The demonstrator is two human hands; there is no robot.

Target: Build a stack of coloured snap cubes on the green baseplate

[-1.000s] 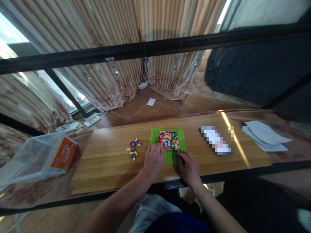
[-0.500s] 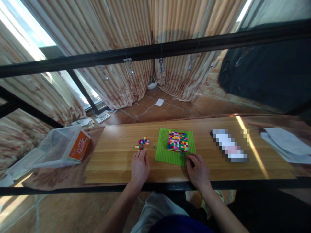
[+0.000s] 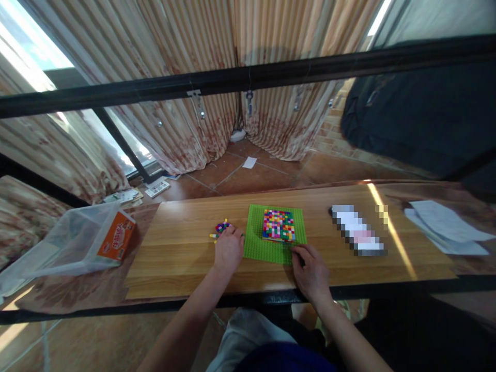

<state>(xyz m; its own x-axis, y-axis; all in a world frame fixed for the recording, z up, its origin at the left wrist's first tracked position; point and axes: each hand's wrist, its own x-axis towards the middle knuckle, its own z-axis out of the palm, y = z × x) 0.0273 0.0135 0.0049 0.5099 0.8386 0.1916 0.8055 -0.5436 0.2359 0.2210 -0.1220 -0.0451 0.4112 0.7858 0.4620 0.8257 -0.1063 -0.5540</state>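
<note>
A green studded baseplate (image 3: 253, 250) lies on the wooden board, bearing a square block of many-coloured small bricks (image 3: 278, 225). My right hand (image 3: 311, 271) is curled at the plate's near right corner, thumb and forefinger gripping its edge just below the block. Left of the plate, my left hand (image 3: 228, 250) has its fingers bent down by a small green brick (image 3: 243, 235), which shows at the fingertips in a pinch. Loose coloured bricks (image 3: 221, 226) lie in a little heap just beyond that hand, which partly covers them.
A clear plastic box (image 3: 83, 232) with an orange label stands at the left. On the right lie a blurred-out phone-like object (image 3: 358, 230) and white papers (image 3: 449, 225). A black rail (image 3: 271, 75) crosses beyond the wooden board (image 3: 174, 258).
My left hand has moved right and forward, from in front of the loose bricks to the green one beside the plate. My right hand stays at the plate's corner. The view has shifted slightly.
</note>
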